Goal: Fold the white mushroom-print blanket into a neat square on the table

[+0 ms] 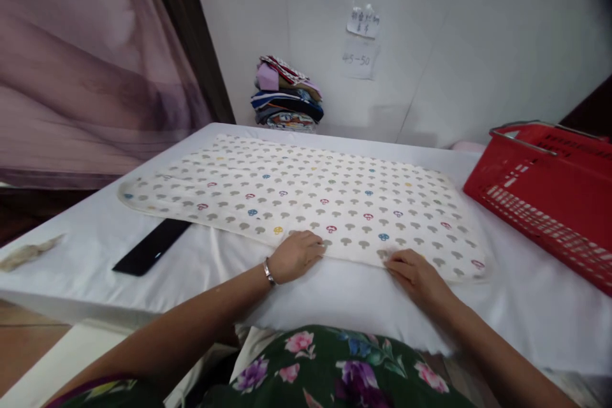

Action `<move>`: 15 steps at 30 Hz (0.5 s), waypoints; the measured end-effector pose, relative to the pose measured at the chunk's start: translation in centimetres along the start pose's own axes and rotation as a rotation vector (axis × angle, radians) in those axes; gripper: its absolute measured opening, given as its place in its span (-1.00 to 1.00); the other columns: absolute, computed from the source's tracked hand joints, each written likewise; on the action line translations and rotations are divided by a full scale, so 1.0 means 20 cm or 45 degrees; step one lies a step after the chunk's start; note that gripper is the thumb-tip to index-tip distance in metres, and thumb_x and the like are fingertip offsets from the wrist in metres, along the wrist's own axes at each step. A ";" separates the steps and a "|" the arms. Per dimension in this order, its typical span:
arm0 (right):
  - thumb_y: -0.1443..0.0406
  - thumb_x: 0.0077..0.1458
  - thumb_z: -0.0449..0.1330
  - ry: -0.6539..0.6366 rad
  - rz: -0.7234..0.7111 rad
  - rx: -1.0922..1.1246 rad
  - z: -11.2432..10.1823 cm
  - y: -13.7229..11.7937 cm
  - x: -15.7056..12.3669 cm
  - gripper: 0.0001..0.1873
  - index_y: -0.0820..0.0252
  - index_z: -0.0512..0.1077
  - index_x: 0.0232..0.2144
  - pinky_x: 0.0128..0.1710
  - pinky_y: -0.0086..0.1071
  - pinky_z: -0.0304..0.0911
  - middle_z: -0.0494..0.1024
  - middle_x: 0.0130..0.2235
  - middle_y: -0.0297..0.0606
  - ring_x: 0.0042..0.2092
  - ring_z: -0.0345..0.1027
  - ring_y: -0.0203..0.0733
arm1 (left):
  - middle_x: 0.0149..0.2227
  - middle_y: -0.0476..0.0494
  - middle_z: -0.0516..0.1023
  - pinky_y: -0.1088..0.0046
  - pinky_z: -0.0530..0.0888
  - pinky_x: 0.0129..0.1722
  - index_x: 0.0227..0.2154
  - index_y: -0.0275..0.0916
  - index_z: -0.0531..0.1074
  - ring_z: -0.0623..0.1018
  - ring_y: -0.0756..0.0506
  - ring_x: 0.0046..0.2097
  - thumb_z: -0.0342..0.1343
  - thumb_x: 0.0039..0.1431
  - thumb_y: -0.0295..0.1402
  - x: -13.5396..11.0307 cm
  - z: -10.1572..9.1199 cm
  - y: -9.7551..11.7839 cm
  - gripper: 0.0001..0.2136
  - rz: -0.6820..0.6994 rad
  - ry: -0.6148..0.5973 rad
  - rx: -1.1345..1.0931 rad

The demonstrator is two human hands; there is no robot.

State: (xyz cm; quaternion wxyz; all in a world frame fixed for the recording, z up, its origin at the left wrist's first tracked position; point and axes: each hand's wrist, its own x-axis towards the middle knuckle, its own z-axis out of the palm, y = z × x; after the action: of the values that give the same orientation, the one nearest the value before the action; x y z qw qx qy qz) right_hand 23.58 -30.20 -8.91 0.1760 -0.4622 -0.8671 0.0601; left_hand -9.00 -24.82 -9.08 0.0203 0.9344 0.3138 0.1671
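Observation:
A white cloth [306, 197] printed with small mushrooms, mostly grey with a few coloured ones, lies spread flat on the white-covered table [229, 261]. Its near left corner is rounded. My left hand [297, 256], with a silver bracelet at the wrist, is closed at the middle of the cloth's near edge, fingers bent over it. Farther right along the same edge, my right hand [418, 275] pinches the cloth between thumb and fingers. A black phone-like slab [150, 247] lies left of my hands, its far end partly under the cloth.
A red plastic basket [549, 197] with a metal handle stands at the right. Folded fabrics [288, 94] are stacked behind the table's far edge. Handwritten papers [361, 58] hang on the wall. A beige scrap [29, 254] lies at the left edge, near a pinkish curtain [90, 64].

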 end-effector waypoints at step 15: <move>0.18 0.03 0.09 0.003 -0.271 -0.083 0.35 0.22 0.06 -0.66 -0.11 0.47 -0.11 -0.17 -0.15 0.40 0.52 -0.12 -0.23 -0.12 0.42 0.00 | -0.08 -0.13 0.46 0.36 0.33 -0.16 -0.10 -0.19 0.34 0.41 -0.08 -0.09 -0.07 0.07 -0.55 -0.34 -0.17 -0.20 -0.67 -0.254 -0.048 0.203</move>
State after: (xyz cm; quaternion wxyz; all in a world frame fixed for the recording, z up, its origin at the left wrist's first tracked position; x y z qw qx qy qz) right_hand 23.89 -26.35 -16.23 0.1671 -0.3732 -0.9125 0.0123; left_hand -17.58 -25.89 -8.55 -0.0316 0.9003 0.4169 0.1211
